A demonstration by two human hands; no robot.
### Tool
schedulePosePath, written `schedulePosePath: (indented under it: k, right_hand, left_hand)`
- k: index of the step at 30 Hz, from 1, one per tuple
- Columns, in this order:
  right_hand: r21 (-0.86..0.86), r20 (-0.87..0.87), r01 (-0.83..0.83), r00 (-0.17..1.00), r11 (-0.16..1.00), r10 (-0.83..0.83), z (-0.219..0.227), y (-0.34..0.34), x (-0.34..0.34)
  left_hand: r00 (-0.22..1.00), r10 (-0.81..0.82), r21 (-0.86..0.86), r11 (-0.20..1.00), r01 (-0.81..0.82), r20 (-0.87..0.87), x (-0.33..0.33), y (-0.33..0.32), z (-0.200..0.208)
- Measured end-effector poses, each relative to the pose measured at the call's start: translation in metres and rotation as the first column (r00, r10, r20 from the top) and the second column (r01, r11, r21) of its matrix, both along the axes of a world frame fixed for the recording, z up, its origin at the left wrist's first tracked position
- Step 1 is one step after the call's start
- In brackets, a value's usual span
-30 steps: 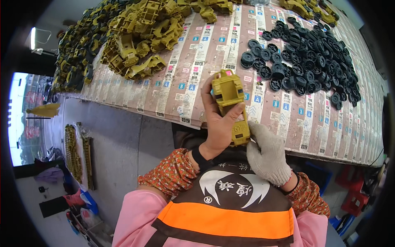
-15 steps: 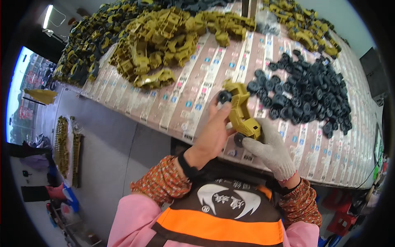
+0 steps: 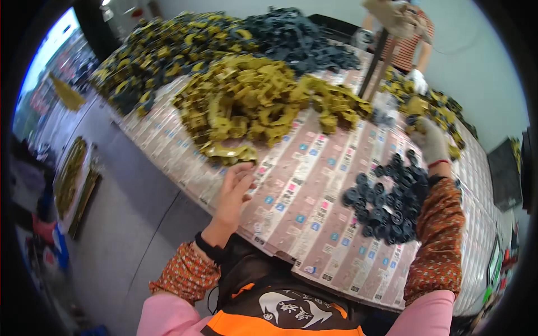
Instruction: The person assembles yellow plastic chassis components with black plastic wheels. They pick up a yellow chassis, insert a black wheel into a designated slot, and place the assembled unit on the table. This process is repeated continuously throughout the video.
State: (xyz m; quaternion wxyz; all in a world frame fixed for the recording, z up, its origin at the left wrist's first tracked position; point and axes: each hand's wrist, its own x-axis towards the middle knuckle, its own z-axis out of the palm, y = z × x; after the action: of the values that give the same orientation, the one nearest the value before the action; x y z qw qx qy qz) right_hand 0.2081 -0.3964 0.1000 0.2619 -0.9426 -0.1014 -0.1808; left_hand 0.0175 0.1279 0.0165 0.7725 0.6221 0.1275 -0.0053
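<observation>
My bare left hand (image 3: 231, 193) hovers at the near table edge with fingers loosely bent and apart, holding nothing. Just beyond its fingertips lies a single yellow plastic toy car body (image 3: 228, 152), at the front of a large heap of similar bodies (image 3: 241, 101). My right hand (image 3: 434, 143), in a pale knitted glove, is stretched far out to the pile at the right. It is closed at the lower end of a yellow toy car body with dark wheels (image 3: 417, 106); its fingertips are partly hidden. Below the right forearm lies a pile of black toy wheels (image 3: 386, 204), partly covered by the sleeve.
A mixed yellow and dark heap (image 3: 168, 53) and a dark grey parts heap (image 3: 297, 39) lie farther back. An upright post (image 3: 376, 64) stands on the table (image 3: 291, 224). Across the table is another person in a striped top (image 3: 406, 53), a white-gloved hand (image 3: 418, 80) near the right pile.
My hands have parted. The right carried the wheeled toy car body from near my chest to the far right pile; the left let go and moved left toward the yellow heap. The view has shifted.
</observation>
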Motion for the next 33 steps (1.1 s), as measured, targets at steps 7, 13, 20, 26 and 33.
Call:
schedulePosePath:
  k: [7, 13, 20, 26, 33]
  right_hand:
    - [0.783, -0.273, 0.225, 0.962, 0.58, -0.005, 0.015, 0.055, 0.009]
    - [0.535, -0.46, 0.165, 0.88, 0.829, 0.122, 0.018, 0.141, -0.103]
    - [0.298, -0.309, 0.03, 0.949, 0.954, 0.067, -0.015, 0.125, -0.197]
    - [-0.042, -0.144, -0.011, 0.99, 0.999, 0.005, -0.037, 0.103, -0.21]
    - [-0.398, -0.128, 0.053, 0.985, 0.916, -0.113, -0.051, 0.137, -0.168]
  left_hand:
    - [0.913, -0.119, 0.485, 0.87, -0.093, 0.39, 0.066, 0.039, 0.0]
    - [0.902, -0.326, 0.954, 0.189, -0.232, 0.284, 0.135, -0.007, 0.001]
    - [0.964, -0.264, 0.999, 0.014, 0.046, -0.041, 0.163, -0.045, -0.013]
    - [0.879, -0.471, 0.948, 0.307, 0.086, 0.073, 0.093, -0.059, 0.009]
    - [0.744, -0.661, 0.995, 0.065, -0.074, 0.099, -0.011, -0.068, 0.007]
